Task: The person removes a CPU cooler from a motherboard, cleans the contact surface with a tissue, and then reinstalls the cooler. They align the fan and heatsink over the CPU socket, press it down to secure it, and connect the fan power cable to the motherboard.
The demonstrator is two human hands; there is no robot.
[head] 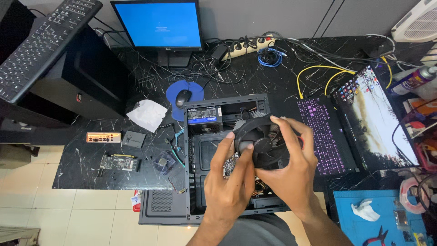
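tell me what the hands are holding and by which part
Both hold a black cooler fan by its round rim: left hand on its left edge, right hand around its right side.

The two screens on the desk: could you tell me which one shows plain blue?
The upright monitor at the back; the laptop on the right shows a landscape picture.

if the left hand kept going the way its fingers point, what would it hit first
Probably the power supply in the open computer case: the left hand, gripping the black cooler fan, points up-screen toward it, though depth is unclear.

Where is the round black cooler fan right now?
In the head view, centre: the round black cooler fan is held by both hands above the open black computer case.
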